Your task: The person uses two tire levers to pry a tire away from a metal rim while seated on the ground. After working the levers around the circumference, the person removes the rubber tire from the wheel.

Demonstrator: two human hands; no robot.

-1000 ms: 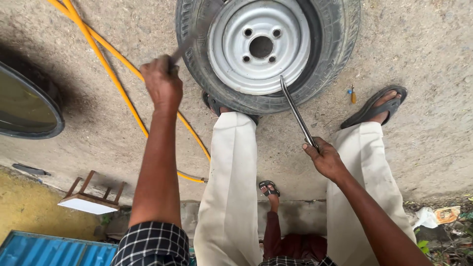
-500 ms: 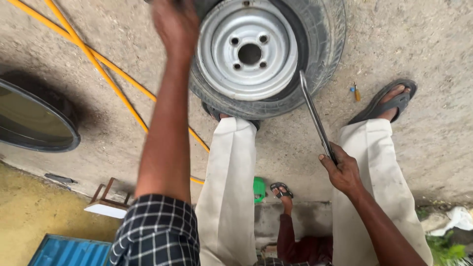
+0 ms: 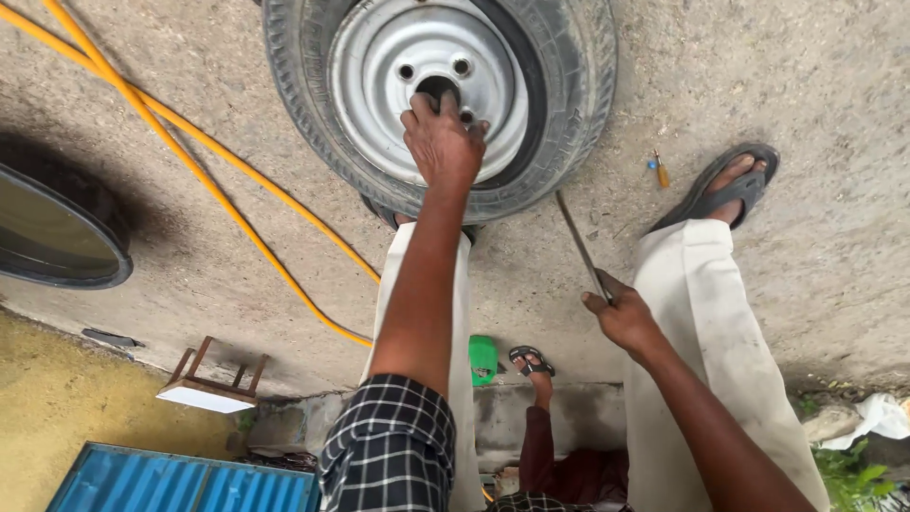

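A small tyre (image 3: 569,114) on a grey steel rim (image 3: 379,66) lies flat on the concrete in front of my feet. My left hand (image 3: 442,142) rests palm down on the rim, fingers at the centre hole. My right hand (image 3: 621,318) grips the lower end of a thin metal tyre lever (image 3: 578,242), whose tip points toward the tyre's near edge. My legs in cream trousers stand behind the tyre, with a dark sandal (image 3: 720,190) on the right foot.
A yellow hose (image 3: 190,161) runs diagonally across the concrete on the left. A dark round basin (image 3: 57,237) sits at far left. A small screwdriver (image 3: 660,171) lies right of the tyre. A wooden stool (image 3: 213,384) and blue sheet (image 3: 180,484) lie below.
My left hand, raised high and gripping something thin a second ago, has come down onto the rim. The lever has pulled back from the tyre with my right hand.
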